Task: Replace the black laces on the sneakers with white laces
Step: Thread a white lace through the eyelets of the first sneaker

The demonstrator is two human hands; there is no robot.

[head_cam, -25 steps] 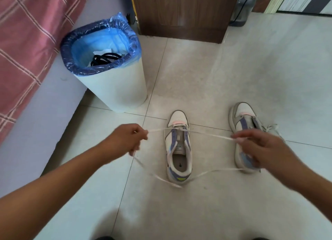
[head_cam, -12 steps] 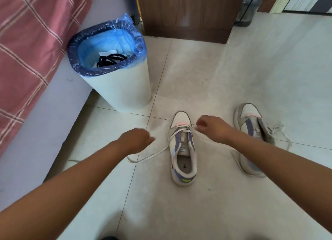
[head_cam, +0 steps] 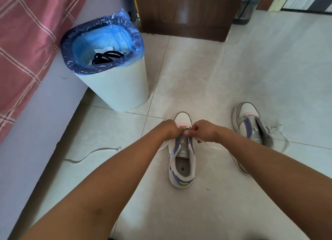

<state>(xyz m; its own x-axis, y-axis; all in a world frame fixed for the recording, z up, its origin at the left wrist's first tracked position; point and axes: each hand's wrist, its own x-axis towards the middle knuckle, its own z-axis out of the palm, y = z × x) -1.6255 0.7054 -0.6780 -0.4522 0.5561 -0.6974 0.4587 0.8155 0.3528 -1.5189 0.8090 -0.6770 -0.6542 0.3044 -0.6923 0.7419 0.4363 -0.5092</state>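
Note:
A white, purple and pink sneaker (head_cam: pixel 182 166) stands on the tiled floor, toe pointing away from me. My left hand (head_cam: pixel 169 129) and my right hand (head_cam: pixel 203 130) meet over its front eyelets, fingers curled and pinching the white lace (head_cam: pixel 93 154), whose loose left end trails across the floor. A piece of the lace also shows under my right wrist. The second sneaker (head_cam: pixel 251 126), at the right, carries a white lace in its eyelets. Black laces (head_cam: pixel 106 57) lie coiled inside the bin.
A white bin with a blue plastic liner (head_cam: pixel 111 85) stands at the left behind the sneakers. A bed with a pink checked cover (head_cam: pixel 23 42) fills the left side. A brown wooden cabinet (head_cam: pixel 183 11) stands at the back.
Both hands moved inward from a wide spread, with the lace stretched between them, to meet at the sneaker's front eyelets. The lace's left end now lies slack on the floor.

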